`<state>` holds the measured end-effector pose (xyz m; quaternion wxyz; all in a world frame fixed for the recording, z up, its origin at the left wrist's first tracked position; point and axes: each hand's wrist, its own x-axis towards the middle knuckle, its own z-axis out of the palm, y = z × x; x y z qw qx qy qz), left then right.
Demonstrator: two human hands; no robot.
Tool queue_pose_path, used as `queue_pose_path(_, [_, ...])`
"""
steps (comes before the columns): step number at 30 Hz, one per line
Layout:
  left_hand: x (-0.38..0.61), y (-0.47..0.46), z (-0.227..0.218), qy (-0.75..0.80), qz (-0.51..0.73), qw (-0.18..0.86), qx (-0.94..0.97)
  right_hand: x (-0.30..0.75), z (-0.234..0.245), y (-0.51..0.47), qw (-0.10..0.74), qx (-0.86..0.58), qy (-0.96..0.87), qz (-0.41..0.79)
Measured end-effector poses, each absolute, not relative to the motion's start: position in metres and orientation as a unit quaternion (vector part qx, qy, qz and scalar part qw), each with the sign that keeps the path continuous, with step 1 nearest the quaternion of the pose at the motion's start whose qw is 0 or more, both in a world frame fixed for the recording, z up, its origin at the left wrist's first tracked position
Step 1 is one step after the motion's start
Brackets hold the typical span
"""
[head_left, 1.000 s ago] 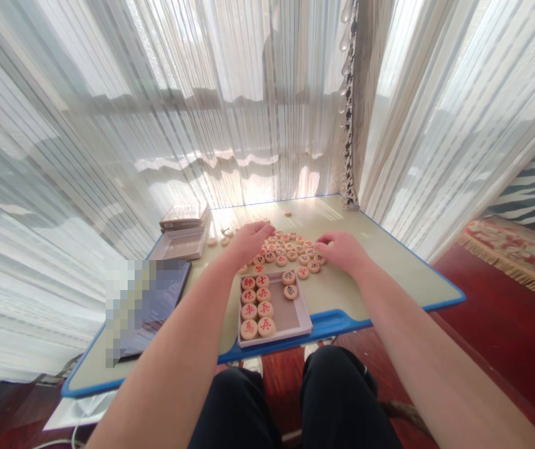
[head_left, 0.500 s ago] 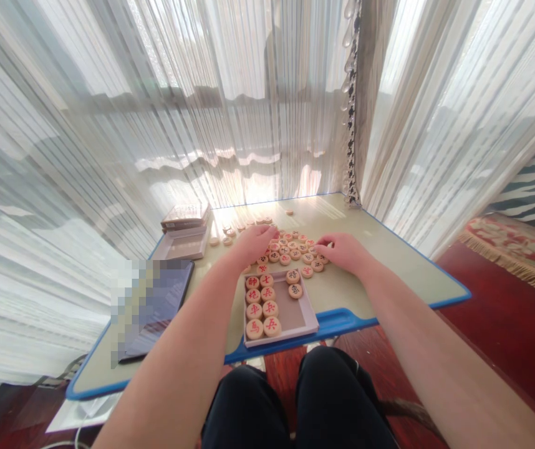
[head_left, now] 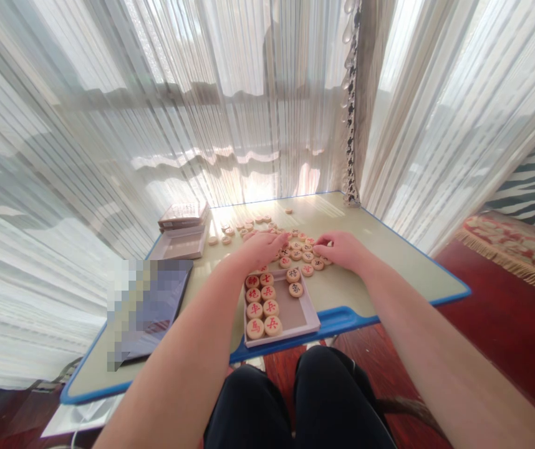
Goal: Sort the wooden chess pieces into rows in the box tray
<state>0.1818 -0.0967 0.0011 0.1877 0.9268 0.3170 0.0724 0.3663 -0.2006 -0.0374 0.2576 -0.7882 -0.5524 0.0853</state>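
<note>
A shallow pale box tray [head_left: 305,321] lies at the table's near edge with several round wooden chess pieces [head_left: 264,308] set in two columns on its left, red characters up. Beyond it a loose cluster of pieces [head_left: 300,252] covers the tabletop. My left hand [head_left: 262,247] rests palm down on the cluster's left part, fingers stretched over the pieces. My right hand [head_left: 341,248] is at the cluster's right edge, fingers curled in a pinch on the pieces; what it grips is too small to name.
The table [head_left: 389,274] is pale green with a blue rim. A box lid and a folded board [head_left: 183,234] lie at the back left, a dark tablet [head_left: 155,305] at the near left. Sheer curtains surround the table. My knees [head_left: 295,399] are under its front edge.
My left hand has slid right and nearer, onto the middle of the loose pieces. My right hand has barely moved. The view has shifted slightly.
</note>
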Motion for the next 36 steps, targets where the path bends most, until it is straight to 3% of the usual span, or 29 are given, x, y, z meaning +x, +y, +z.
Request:
queue_pose_path(10, [0.1814, -0.0977, 0.0034, 0.338, 0.121, 0.184, 0.915, 0.3710, -0.0377, -0.2014, 0.289, -0.779, -0.542, 0.128])
queue_pose_path(17, [0.1784, -0.0988, 0.0074, 0.325, 0.190, 0.191, 0.907, 0.3681, -0.0348, -0.2022, 0.394, -0.762, -0.497, 0.130])
queue_pose_path(23, [0.1762, -0.0973, 0.0068, 0.338, 0.221, 0.188, 0.895, 0.3644, -0.0325, -0.2029, 0.409, -0.759, -0.481, 0.159])
queue_pose_path(36, [0.1767, -0.0964, 0.0059, 0.356, 0.173, 0.157, 0.905, 0.3686, -0.0361, -0.1990, 0.306, -0.809, -0.495, 0.083])
